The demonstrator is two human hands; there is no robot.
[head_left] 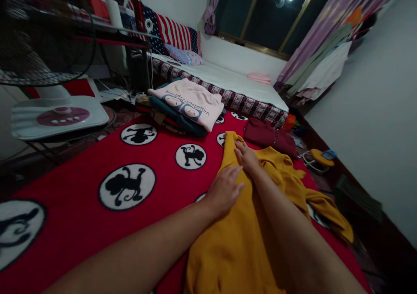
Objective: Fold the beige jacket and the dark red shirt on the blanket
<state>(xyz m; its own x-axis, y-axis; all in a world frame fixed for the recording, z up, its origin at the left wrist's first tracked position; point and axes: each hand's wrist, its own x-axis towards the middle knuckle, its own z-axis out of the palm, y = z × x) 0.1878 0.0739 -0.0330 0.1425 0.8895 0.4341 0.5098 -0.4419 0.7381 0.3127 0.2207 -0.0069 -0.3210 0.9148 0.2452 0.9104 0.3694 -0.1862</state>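
A mustard-yellow long-sleeved garment (228,250) lies on the red blanket, one part stretched straight away from me and the rest bunched to the right. My left hand (224,190) rests flat on its left edge, fingers extended and slightly apart. Farther up, my right hand (247,156) presses on the narrow far part of the fabric, its fingers stretched forward. Neither hand visibly grips the cloth. A loose yellow sleeve (330,213) trails off at the right.
The red blanket (81,176) has black monkey figures in white circles. Beyond it sit a pile of folded clothes topped by a pale pink top (192,100) and a folded maroon garment (269,137). A fan (61,116) stands left; another bed (228,74) lies behind.
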